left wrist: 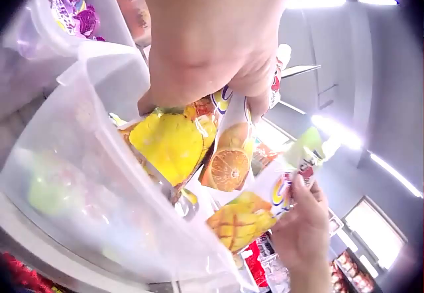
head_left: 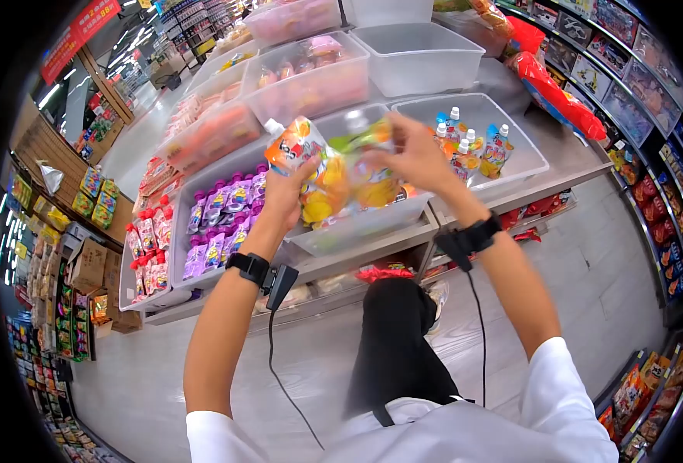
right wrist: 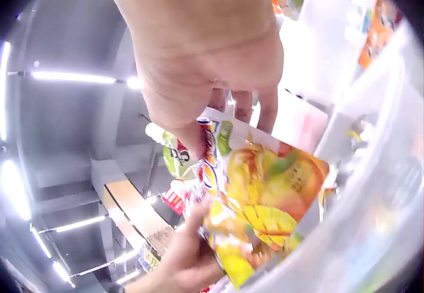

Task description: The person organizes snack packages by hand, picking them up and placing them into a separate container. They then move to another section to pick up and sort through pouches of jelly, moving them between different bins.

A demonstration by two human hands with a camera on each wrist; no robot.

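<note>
Both hands are raised over a translucent plastic bin (head_left: 333, 241) on the display table. My left hand (head_left: 286, 189) grips an orange-topped drink pouch (head_left: 291, 147) with a white spout cap. In the left wrist view, an orange-printed pouch (left wrist: 228, 167) and a yellow mango-printed pouch (left wrist: 169, 144) hang side by side below that hand. My right hand (head_left: 420, 158) pinches a green-topped pouch (right wrist: 271, 187) with mango pictures near its top, thumb on one face and fingers behind. This pouch is motion-blurred in the head view and overlaps the left one there.
To the right, a bin (head_left: 515, 174) holds several capped pouches (head_left: 469, 147) standing upright. Purple-capped pouches (head_left: 218, 212) and red-capped pouches (head_left: 152, 235) fill bins to the left. Behind stand more translucent bins (head_left: 415, 58). A large red snack bag (head_left: 557, 96) lies at the back right.
</note>
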